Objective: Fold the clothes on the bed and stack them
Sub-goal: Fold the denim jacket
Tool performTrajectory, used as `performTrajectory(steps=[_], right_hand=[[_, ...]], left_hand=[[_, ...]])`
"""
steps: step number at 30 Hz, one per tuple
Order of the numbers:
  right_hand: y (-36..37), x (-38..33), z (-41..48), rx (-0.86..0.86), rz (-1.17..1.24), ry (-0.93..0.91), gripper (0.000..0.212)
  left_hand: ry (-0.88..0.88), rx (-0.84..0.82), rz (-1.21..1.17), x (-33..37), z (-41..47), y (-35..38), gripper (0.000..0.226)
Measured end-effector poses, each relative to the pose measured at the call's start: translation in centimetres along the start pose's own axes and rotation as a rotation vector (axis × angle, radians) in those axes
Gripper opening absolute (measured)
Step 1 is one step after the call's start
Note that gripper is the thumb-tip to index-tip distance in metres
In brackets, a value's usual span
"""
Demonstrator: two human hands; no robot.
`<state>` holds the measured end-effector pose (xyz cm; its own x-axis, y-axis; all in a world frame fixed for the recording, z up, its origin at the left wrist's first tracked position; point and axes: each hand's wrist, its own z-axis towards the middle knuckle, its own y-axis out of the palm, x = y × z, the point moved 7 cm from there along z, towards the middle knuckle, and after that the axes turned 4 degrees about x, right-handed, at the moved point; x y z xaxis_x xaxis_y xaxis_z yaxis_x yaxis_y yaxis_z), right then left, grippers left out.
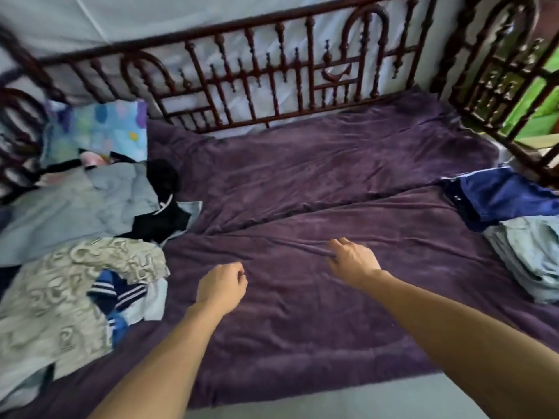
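Head view: my left grip (222,287) was clenched, empty; my right grip (352,261) released, touching the purple blanket (302,176). Unfolded clothes (69,213) lay at the bed's left edge, a stack (526,246) at its right.

The middle of the bed (363,400), covered by a creased purple blanket (317,176), is left open from the near edge to the far rail, and a wide lane is offered there. The left side is taken up by a heap of unfolded clothes (75,237), spread from the near edge back to a patterned pillow (99,128) in the far left corner. At the right edge the lane is narrowed by a stack of folded clothes (526,252), with a blue garment (505,195) lying against its far side. Passage beyond the far side is barred by a carved wooden rail (272,86), and the far right corner is closed by a second rail (499,71).
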<state>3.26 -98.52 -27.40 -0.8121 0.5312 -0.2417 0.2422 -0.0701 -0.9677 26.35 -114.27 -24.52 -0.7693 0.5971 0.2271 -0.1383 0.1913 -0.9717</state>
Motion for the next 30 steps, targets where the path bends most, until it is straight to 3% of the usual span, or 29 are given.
performTrajectory(steps=[8,19,24,30], right_hand=[[5.1,-21.2,5.5,-0.058,0.062,-0.149,0.041],[15.3,-37.9,16.1,-0.212,0.164,-0.186,0.046],[18.3,-46.3,20.1,-0.295,0.122,-0.234,0.041],[20.0,-56.9,25.9,-0.251,0.079,-0.254,0.045]], left_hand=[[-0.124,-0.014,0.059,-20.6,0.1,-4.2,0.021],[-0.301,-0.167,0.049,-40.0,6.1,-4.2,0.018],[-0.376,-0.08,-0.011,-49.3,8.5,-6.9,0.03],[-0.319,0.077,0.103,-60.3,13.8,-10.8,0.042]])
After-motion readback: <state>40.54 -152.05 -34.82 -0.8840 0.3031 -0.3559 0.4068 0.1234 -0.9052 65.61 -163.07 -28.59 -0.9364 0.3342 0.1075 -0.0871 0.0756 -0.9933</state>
